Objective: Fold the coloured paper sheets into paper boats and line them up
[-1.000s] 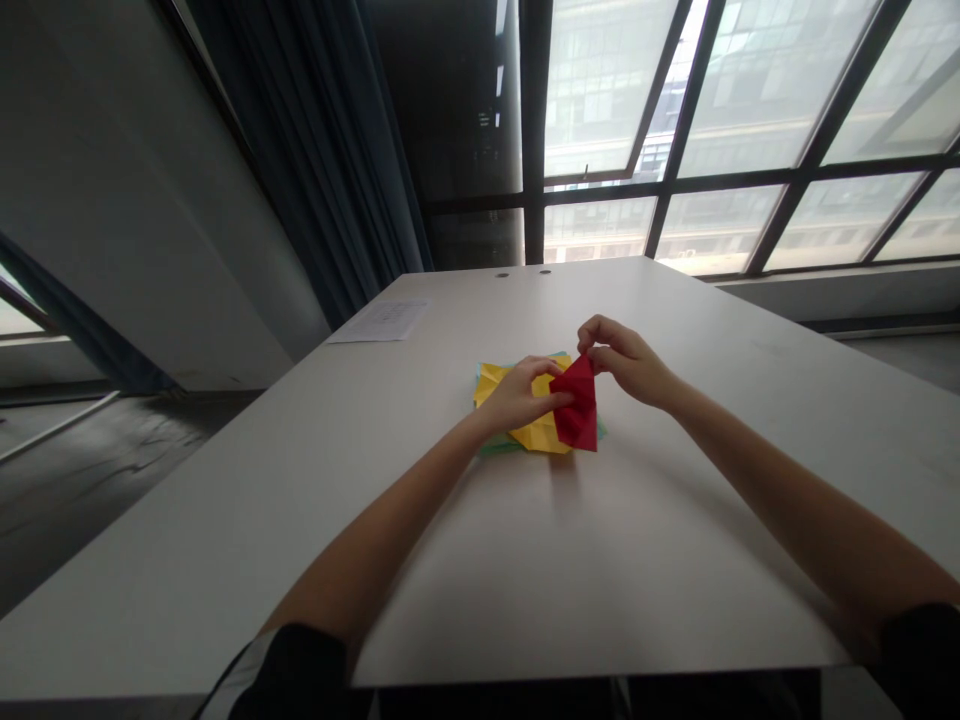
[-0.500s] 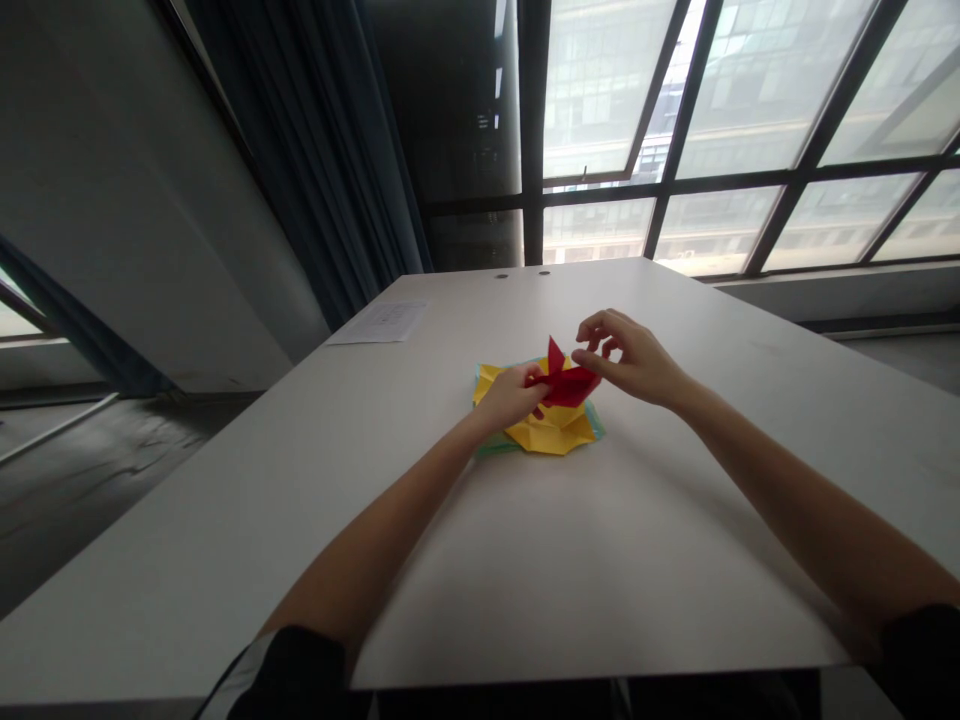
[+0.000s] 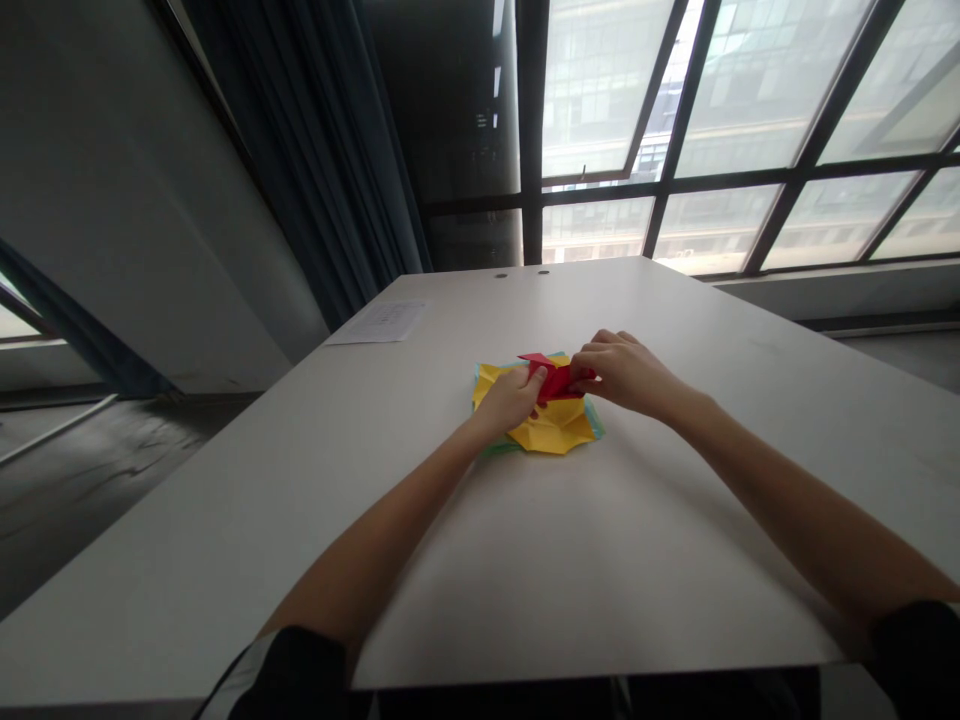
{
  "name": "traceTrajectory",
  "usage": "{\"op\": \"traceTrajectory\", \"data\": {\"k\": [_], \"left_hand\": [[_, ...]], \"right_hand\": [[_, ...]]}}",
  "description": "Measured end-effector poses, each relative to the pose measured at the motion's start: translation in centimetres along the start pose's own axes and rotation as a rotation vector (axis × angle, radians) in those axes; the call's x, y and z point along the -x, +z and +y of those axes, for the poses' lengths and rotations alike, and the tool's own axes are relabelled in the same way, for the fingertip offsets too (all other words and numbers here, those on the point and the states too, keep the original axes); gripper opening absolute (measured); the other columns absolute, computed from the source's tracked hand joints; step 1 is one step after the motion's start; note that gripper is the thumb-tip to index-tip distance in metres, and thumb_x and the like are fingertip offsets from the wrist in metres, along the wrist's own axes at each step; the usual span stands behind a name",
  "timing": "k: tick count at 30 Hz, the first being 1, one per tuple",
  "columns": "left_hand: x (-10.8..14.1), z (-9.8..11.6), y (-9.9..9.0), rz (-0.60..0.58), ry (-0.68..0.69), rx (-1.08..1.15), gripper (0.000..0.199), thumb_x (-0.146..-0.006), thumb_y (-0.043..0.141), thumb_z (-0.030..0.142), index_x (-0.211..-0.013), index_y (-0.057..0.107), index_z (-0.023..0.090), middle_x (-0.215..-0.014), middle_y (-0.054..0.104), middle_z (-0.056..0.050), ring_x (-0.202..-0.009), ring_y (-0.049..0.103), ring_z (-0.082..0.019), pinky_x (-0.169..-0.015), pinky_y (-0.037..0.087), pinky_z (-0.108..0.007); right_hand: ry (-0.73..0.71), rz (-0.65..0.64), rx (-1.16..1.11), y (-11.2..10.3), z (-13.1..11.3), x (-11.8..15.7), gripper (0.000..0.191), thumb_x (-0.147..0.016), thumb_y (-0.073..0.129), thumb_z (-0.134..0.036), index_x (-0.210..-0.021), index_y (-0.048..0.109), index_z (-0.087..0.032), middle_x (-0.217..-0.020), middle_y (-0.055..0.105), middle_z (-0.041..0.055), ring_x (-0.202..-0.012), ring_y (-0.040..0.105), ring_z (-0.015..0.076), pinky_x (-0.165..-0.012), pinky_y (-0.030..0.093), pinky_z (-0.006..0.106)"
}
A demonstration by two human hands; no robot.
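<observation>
Between my two hands is a piece of folded red paper (image 3: 556, 382), with one pointed flap sticking out toward the upper left. My left hand (image 3: 511, 398) pinches its left side, thumb on top. On the right side, the fingers of my right hand (image 3: 616, 372) are closed on the paper's edge. Directly beneath lies a creased yellow paper (image 3: 553, 432) with an angular outline. Under that, a green-blue sheet (image 3: 598, 420) shows along the edges; whether it is paper or a plastic wrapper I cannot tell.
The papers lie on a long white table (image 3: 480, 560). A printed white sheet (image 3: 379, 322) rests at its far left edge. Two dark round holes (image 3: 501, 276) are at the far end. Beyond stand a dark blue curtain (image 3: 315, 130) and large windows (image 3: 600, 100).
My right hand has closed from a loose, open pose onto the red paper's right side. The red paper has turned, and its upright point now leans to the left.
</observation>
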State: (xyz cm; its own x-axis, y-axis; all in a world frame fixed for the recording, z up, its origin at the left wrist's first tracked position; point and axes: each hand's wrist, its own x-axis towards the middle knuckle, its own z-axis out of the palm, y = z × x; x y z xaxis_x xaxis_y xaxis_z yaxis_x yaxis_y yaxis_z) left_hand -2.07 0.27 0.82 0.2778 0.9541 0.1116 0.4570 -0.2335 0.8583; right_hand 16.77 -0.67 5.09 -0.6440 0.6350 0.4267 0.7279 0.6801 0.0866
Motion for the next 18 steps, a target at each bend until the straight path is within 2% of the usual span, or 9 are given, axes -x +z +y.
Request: {"op": "traceTrajectory", "data": {"k": [3, 6, 11, 14, 18], "left_hand": [[-0.2, -0.1, -0.1, 0.027, -0.060, -0.003, 0.035, -0.087, 0.036, 0.041, -0.075, 0.053, 0.014, -0.062, 0.061, -0.003, -0.041, 0.055, -0.009, -0.038, 0.038, -0.018], [-0.4, 0.0, -0.4, 0.028, -0.178, 0.042, 0.032, -0.088, 0.034, 0.039, -0.081, 0.052, 0.014, -0.063, 0.062, -0.003, -0.039, 0.055, -0.009, -0.038, 0.035, -0.017], [-0.4, 0.0, -1.0, 0.048, -0.305, 0.162, 0.029, -0.088, 0.032, 0.038, -0.091, 0.051, 0.016, -0.064, 0.064, -0.003, -0.039, 0.056, -0.009, -0.036, 0.030, -0.015], [-0.4, -0.1, -1.4, 0.072, -0.353, 0.294, 0.029, -0.088, 0.033, 0.040, -0.095, 0.050, 0.017, -0.064, 0.065, -0.003, -0.040, 0.056, -0.009, -0.035, 0.028, -0.014], [-0.5, -0.3, -2.0, 0.103, -0.422, 0.540, 0.029, -0.087, 0.036, 0.040, -0.101, 0.050, 0.019, -0.067, 0.066, -0.004, -0.043, 0.059, -0.010, -0.034, 0.029, -0.013]], "right_hand": [[-0.054, 0.075, 0.014, 0.0, 0.0, 0.0, 0.010, -0.081, 0.056, -0.024, -0.080, 0.065, -0.020, -0.074, 0.067, 0.0036, -0.077, 0.054, 0.0186, -0.066, 0.036, 0.029], [-0.110, 0.199, 0.004, 0.0, 0.1, 0.0, 0.013, -0.084, 0.052, -0.024, -0.081, 0.064, -0.021, -0.076, 0.067, 0.0040, -0.075, 0.055, 0.0177, -0.065, 0.037, 0.029], [-0.168, 0.376, -0.200, -0.5, -0.2, 0.0, 0.013, -0.088, 0.044, -0.026, -0.089, 0.056, -0.020, -0.099, 0.065, 0.0074, -0.087, 0.059, 0.0174, -0.071, 0.044, 0.031], [-0.133, 0.368, -0.345, -0.9, -0.5, 0.2, 0.012, -0.089, 0.040, -0.026, -0.095, 0.050, -0.021, -0.111, 0.061, 0.0094, -0.096, 0.058, 0.0185, -0.075, 0.046, 0.032], [-0.079, 0.285, -0.391, -1.3, -0.2, 0.6, 0.014, -0.088, 0.038, -0.025, -0.097, 0.048, -0.021, -0.111, 0.060, 0.0102, -0.093, 0.059, 0.0197, -0.072, 0.048, 0.033]]}}
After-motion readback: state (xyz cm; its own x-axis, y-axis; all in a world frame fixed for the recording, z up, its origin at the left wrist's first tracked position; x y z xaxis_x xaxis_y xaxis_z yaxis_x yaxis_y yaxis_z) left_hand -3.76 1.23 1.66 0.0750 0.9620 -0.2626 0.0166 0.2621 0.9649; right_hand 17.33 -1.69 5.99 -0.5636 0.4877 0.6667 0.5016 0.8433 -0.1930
